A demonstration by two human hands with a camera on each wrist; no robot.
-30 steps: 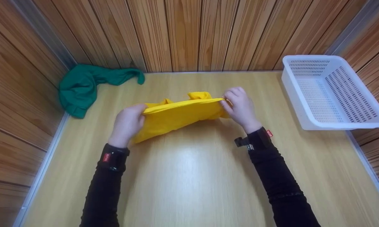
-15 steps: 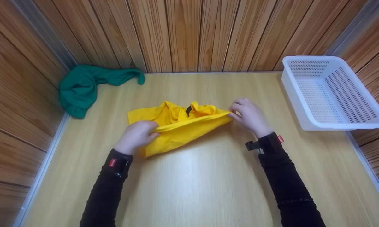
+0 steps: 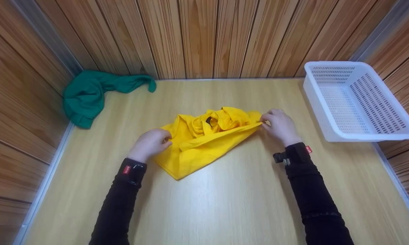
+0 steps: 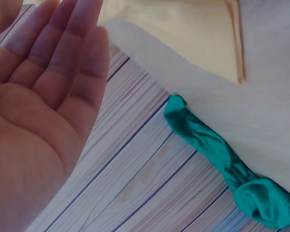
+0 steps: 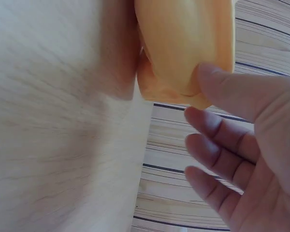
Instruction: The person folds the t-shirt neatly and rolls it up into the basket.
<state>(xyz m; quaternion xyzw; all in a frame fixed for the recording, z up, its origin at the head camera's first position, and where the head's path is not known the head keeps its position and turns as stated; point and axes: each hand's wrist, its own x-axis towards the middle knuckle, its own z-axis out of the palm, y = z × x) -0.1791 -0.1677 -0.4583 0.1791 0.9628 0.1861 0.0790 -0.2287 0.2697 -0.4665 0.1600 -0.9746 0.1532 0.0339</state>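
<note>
A bunched yellow garment lies on the table, its front layer folded over and a small dark patch showing among the creases. My right hand pinches the right end of its fold between thumb and fingertips; in the right wrist view the thumb presses on the cloth while the other fingers spread below. My left hand is at the garment's left side, thumb and fingers apart. The left wrist view shows its fingers nearly straight, with the tips partly cut off. Whether they touch the cloth is unclear.
A crumpled green cloth lies at the back left, against the wood-panelled wall. A white perforated plastic basket stands at the back right. Panelled walls also bound the table on the left and right.
The garment has come down onto the table and shifted right and nearer. My left hand has let go of the folded edge, which now lies loose. My right hand has moved right, still pinching its end.
</note>
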